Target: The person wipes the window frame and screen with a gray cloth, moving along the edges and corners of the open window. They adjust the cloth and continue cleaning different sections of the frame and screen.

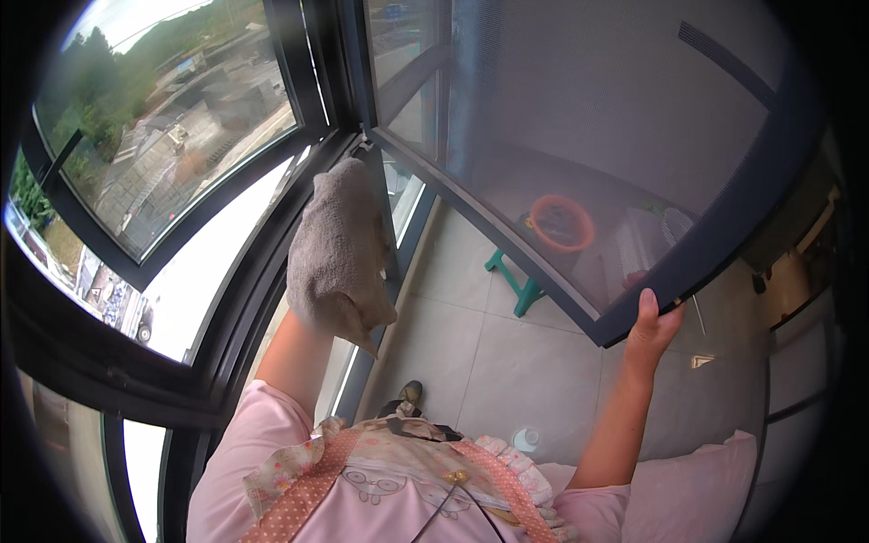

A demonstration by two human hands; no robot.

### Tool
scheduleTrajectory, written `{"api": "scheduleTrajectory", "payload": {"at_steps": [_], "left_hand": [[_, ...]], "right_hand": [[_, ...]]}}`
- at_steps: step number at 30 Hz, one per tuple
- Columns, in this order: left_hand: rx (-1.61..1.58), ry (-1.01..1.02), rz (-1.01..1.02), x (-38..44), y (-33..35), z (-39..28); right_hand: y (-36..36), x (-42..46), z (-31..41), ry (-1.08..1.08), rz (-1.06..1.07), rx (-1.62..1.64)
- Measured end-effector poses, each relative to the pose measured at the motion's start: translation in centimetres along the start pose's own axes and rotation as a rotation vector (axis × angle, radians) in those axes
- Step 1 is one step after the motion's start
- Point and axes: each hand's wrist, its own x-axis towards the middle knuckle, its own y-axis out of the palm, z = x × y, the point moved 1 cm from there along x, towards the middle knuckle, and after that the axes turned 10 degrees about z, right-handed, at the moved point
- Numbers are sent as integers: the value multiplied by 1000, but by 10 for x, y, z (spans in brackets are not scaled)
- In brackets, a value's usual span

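A grey terry cloth (pixel 343 251) covers my left hand, so its fingers are hidden. Cloth and hand are up against the inner side of the dark window frame (pixel 271 251), close to the hinge corner. On the other side, my right hand (pixel 654 326) grips the lower free corner of a dark-framed window screen (pixel 492 227), thumb on the near face. Swung inward, the screen stands at an angle to the window. Its grey mesh (pixel 577 88) spans the upper right of the view.
An outward-opened glass sash (pixel 183 122) is at the left, with buildings and trees outside. Beyond the screen's mesh is an orange basin (pixel 562 224), above a green stool (pixel 519 285). A small white object (pixel 525 440) lies on the tiled floor (pixel 529 366). Pink fabric (pixel 686 482) is at the lower right.
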Motion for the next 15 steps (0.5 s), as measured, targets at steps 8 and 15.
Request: {"api": "scheduleTrajectory", "payload": {"at_steps": [8,15], "left_hand": [[-87,95,-227,161,27,58],[-160,155,-411,233,78,84]], "right_hand": [[-25,-3,-20,23,-91,-32],[-51,-26,-44,45,-336,-28]]}}
